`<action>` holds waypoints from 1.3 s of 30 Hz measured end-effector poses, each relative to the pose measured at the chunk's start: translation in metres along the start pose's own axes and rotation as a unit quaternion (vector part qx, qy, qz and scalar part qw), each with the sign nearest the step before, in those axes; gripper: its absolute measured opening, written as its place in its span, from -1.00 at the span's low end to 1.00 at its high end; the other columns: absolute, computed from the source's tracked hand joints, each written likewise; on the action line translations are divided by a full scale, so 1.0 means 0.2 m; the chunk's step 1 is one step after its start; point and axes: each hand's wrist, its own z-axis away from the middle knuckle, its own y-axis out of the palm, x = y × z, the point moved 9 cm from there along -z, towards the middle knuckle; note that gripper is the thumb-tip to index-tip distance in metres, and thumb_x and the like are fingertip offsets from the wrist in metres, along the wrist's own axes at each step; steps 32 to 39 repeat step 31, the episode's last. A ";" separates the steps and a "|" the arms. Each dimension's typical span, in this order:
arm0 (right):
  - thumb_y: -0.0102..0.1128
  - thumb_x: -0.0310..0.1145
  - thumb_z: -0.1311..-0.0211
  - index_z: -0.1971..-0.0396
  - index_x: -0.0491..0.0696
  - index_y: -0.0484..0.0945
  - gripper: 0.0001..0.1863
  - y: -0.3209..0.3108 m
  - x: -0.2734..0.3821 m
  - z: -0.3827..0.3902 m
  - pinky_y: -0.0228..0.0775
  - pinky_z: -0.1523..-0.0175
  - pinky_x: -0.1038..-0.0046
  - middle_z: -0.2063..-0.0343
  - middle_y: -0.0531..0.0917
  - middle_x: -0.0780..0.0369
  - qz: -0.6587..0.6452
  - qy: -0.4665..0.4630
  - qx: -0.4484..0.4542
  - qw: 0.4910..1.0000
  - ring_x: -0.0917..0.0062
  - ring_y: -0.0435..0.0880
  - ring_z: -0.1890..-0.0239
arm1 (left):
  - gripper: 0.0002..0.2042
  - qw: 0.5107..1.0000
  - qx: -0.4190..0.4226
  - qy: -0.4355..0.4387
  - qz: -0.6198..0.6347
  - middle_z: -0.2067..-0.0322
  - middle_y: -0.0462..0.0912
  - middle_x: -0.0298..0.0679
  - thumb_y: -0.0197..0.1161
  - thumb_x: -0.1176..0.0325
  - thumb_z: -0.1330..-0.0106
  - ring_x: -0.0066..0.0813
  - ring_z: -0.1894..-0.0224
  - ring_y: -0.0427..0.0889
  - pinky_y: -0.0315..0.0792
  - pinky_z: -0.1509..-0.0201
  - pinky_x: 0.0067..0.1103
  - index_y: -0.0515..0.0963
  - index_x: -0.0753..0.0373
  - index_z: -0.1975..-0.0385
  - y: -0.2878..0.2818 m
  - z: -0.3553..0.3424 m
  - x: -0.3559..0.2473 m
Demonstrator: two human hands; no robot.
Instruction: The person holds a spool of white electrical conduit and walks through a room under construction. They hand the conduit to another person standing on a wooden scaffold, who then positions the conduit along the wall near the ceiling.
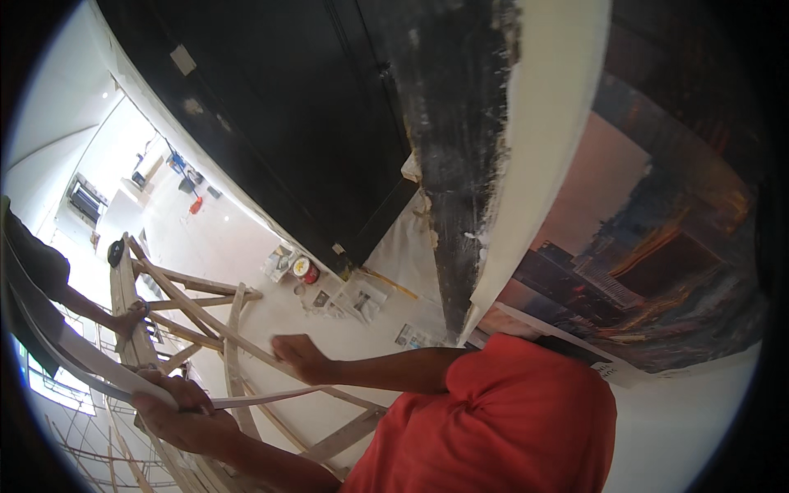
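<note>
My left hand (185,417) is closed round a long white flexible strip (107,370). The strip's wide part runs up and away to the left edge, and a narrow tail passes out of the hand to the right, below my other forearm. My right hand (301,358) is curled in a fist in front of my red shirt, apart from the strip. Its fingers face away, so anything inside them is hidden. Beyond both hands stands a wooden trestle frame (233,345) of rough planks.
Another person's limb (127,319) rests on the trestle's top plank at the left. A dark door (288,123) and its scuffed frame (460,164) rise ahead. A paint can (305,270) and papers (362,300) lie on the floor. A large picture (641,246) is at the right.
</note>
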 end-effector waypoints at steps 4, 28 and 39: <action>-0.13 -0.03 -0.47 0.54 -0.16 0.35 -0.50 -0.24 -0.63 0.43 0.27 0.31 0.23 0.66 0.34 0.13 0.195 0.139 0.054 0.969 0.35 0.33 0.55 | -0.58 0.995 0.035 -0.026 0.086 0.67 0.27 -0.46 0.00 -0.03 -0.54 -0.79 0.74 0.06 -0.13 0.74 -0.75 0.48 0.29 0.19 -0.03 -0.04 0.04; 0.33 -0.16 -0.09 -0.21 0.02 0.45 -0.36 -1.95 -2.11 1.31 0.57 -0.03 -0.01 -0.05 0.66 0.01 0.415 0.564 0.171 0.693 0.02 0.70 -0.01 | -0.58 0.986 0.145 0.082 0.019 0.51 0.37 -0.31 -0.07 0.02 -0.59 -0.57 0.46 0.33 0.26 0.35 -0.52 0.45 0.31 0.26 -0.01 0.01 -0.13; 0.37 -0.18 -0.06 -0.28 0.04 0.40 -0.29 -1.97 -2.19 1.42 0.58 -0.01 -0.04 -0.08 0.65 0.01 0.364 0.595 0.134 0.704 0.00 0.70 -0.01 | -0.59 0.983 0.134 0.122 0.014 0.51 0.38 -0.29 -0.06 0.03 -0.58 -0.55 0.45 0.34 0.27 0.34 -0.51 0.45 0.33 0.23 0.01 0.01 -0.15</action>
